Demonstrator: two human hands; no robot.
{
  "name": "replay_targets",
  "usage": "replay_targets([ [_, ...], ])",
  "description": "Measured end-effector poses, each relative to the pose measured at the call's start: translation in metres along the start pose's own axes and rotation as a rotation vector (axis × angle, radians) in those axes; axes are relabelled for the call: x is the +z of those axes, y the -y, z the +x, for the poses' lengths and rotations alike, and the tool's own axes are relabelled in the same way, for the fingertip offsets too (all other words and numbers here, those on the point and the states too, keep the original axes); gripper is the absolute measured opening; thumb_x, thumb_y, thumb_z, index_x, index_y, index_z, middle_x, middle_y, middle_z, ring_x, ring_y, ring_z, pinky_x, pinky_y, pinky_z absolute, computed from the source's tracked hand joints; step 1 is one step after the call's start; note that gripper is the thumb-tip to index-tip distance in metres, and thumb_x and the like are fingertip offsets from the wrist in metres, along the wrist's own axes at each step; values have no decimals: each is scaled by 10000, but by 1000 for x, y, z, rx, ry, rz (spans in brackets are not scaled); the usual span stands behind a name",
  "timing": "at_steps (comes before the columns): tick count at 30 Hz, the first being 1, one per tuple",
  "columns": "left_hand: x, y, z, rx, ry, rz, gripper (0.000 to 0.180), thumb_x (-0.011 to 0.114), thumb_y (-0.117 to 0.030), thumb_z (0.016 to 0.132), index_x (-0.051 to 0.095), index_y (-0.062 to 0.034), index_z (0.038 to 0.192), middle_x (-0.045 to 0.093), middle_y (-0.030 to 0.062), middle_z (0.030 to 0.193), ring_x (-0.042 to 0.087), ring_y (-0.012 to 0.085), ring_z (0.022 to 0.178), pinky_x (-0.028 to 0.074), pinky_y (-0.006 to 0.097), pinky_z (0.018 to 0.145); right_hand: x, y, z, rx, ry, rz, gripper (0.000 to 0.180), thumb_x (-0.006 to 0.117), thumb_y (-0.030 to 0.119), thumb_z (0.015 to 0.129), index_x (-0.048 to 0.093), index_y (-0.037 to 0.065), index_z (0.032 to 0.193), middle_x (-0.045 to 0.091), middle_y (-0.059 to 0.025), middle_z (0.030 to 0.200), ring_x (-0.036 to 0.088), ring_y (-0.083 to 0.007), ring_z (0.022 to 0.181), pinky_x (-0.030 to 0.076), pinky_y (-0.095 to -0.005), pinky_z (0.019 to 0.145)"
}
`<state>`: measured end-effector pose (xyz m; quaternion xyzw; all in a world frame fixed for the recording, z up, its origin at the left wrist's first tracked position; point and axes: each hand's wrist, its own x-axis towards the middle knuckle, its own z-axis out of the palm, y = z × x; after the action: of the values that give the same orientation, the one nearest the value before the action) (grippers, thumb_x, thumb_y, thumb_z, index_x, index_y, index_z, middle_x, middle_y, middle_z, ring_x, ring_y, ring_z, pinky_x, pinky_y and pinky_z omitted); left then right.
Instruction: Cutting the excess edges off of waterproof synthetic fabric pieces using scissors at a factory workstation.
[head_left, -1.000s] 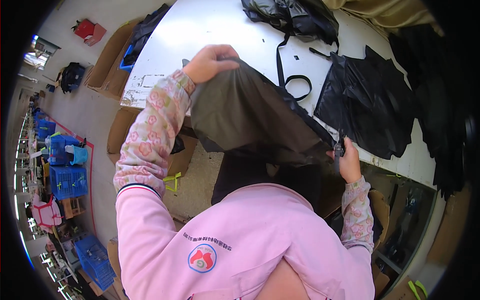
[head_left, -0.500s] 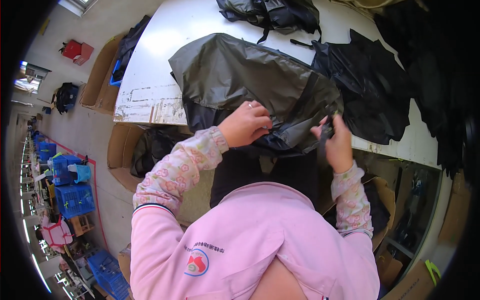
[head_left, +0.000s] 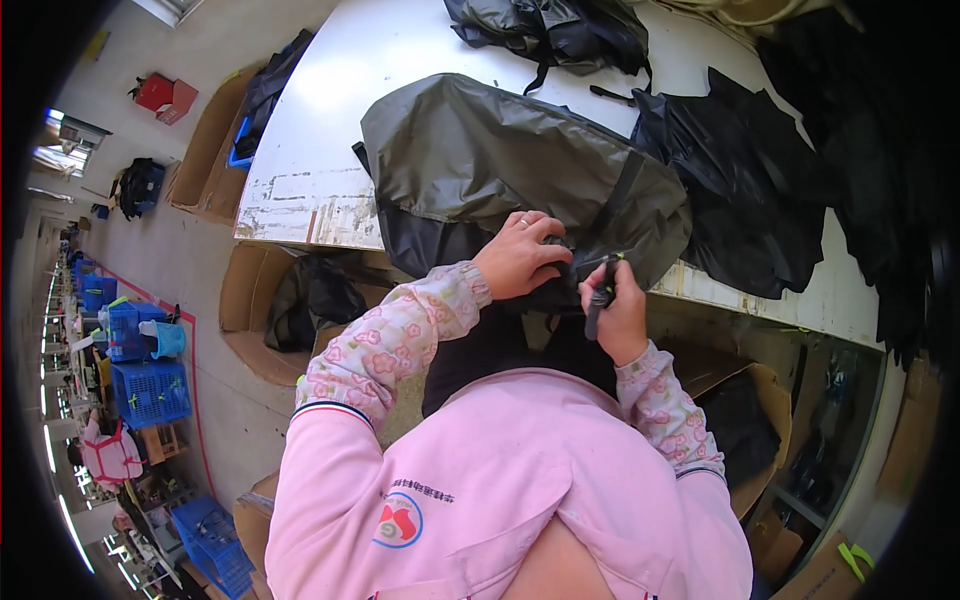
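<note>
Trimming step, by the look of it, on the grey-black bag (head_left: 500,170) lying across the near edge of the white worktop (head_left: 330,120), lower part hanging over that edge toward the body. Left hand (head_left: 520,255) pressed down on the bag's near edge, fingers curled and pinching a fold of the fabric beside a black strap. Right hand (head_left: 618,310) closed in a fist around small dark snips (head_left: 598,295), tip pointing up at the bag's edge, just beside the left fingertips. Whether blades touch fabric: cannot tell, too small. Likely loose-thread or strap-end cutting; next move probably calls for holding the fold taut and bringing the tip onto the exact spot without nicking the shell. Second dark bag (head_left: 550,30) at the far edge. Pile of black fabric pieces (head_left: 740,180) toward the right edge. Cardboard boxes (head_left: 250,300) on the floor under the left near corner, blue crates (head_left: 150,390) well off to the left.
</note>
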<state>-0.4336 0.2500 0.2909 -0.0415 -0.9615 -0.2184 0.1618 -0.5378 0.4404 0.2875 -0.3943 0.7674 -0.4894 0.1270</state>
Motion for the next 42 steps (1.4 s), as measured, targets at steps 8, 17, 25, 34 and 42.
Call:
replay_targets([
  [8, 6, 15, 4, 50, 44, -35, 235, 734, -163, 754, 668, -174, 979, 565, 78, 1161, 484, 315, 1182, 373, 461, 989, -16, 15, 11, -100, 65, -229, 405, 795, 121, 693, 528, 51, 990, 656, -89, 849, 616, -330, 766, 474, -435, 669],
  [17, -4, 18, -8, -2, 32, -220, 354, 730, -196, 783, 644, -150, 1123, 535, 100, 1259, 457, 340, 1228, 358, 459, 1042, 9, -1, 12, -127, 112, -308, 281, 683, 10, 703, 523, 49, 930, 644, -127, 856, 609, -332, 764, 469, -423, 658],
  [25, -25, 5, 21, -46, 96, -518, 322, 782, -188, 767, 672, -74, 1048, 620, 95, 1105, 563, 279, 1054, 425, 387, 932, -42, 38, 33, 281, 270, 572, 184, 678, -4, 818, 518, 59, 885, 601, -3, 794, 539, -58, 633, 452, -204, 570],
  [34, -21, 3, 27, -322, 154, -1130, 286, 805, -103, 755, 660, 0, 979, 558, -40, 829, 492, 67, 825, 422, 231, 776, -120, 46, 31, -306, 274, -635, 518, 846, 436, 596, 565, 55, 808, 593, -93, 729, 588, -314, 715, 403, -402, 650],
  [42, -15, 0, 27, -373, 178, -1155, 240, 787, -57, 753, 678, -11, 962, 561, -64, 823, 480, 44, 803, 411, 210, 755, -133, 47, 27, -210, 415, -633, 513, 829, 477, 610, 578, 59, 769, 578, -97, 688, 583, -325, 716, 410, -412, 655],
])
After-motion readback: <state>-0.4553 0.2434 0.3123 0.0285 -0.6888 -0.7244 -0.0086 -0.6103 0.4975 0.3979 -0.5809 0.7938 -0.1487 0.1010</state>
